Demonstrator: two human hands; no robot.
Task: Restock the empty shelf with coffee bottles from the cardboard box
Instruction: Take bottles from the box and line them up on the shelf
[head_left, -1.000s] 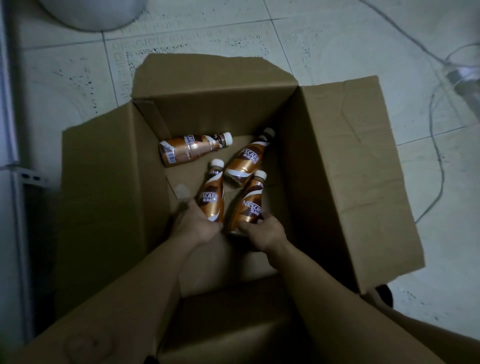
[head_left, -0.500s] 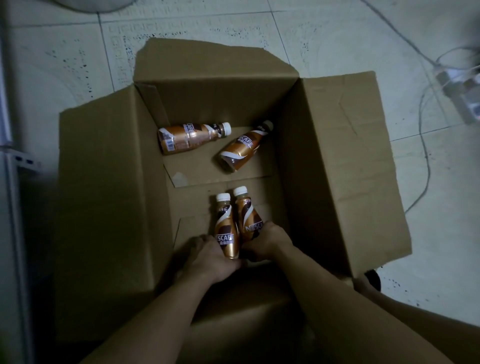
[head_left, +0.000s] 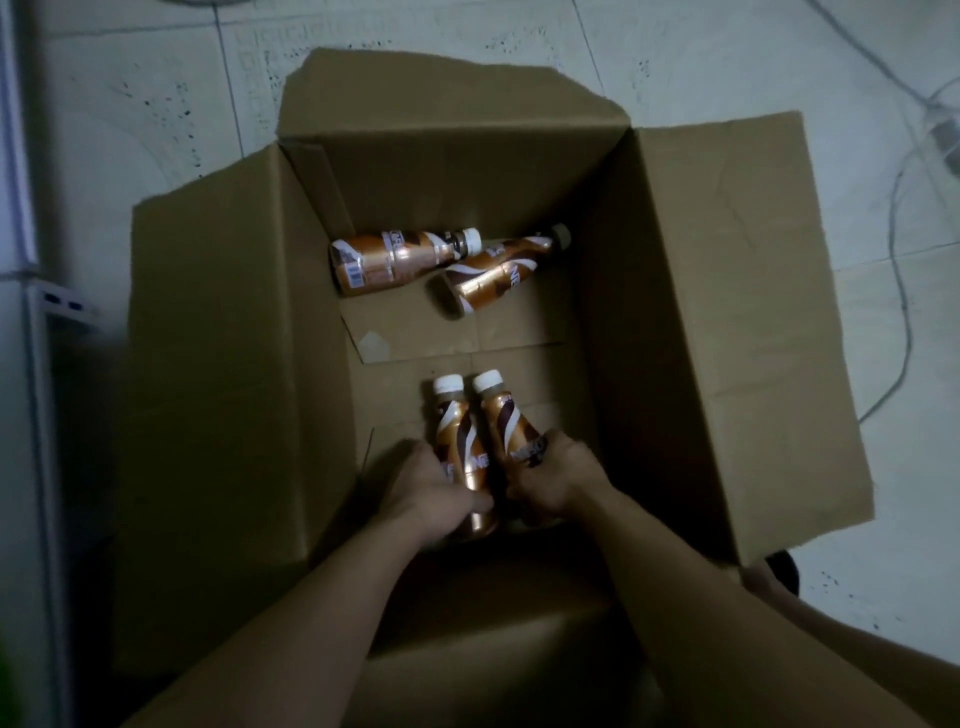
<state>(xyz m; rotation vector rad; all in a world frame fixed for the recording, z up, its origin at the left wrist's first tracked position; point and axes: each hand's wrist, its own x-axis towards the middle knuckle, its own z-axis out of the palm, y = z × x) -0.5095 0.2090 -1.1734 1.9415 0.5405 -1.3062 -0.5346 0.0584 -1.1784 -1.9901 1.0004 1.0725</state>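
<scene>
Your left hand (head_left: 434, 493) and right hand (head_left: 553, 480) each grip one bottle (head_left: 460, 447), caps at 12 o'clock, side by side in the box (head_left: 727, 312). Two spare bottles (head_left: 395, 260) lie flat at 12 o'clock, long axes roughly 3-to-9; right hand slightly nearer, I'd say.

Held bottles' (head_left: 464, 451) bases hidden under hands (head_left: 431, 491) (labels partly covered).
</scene>
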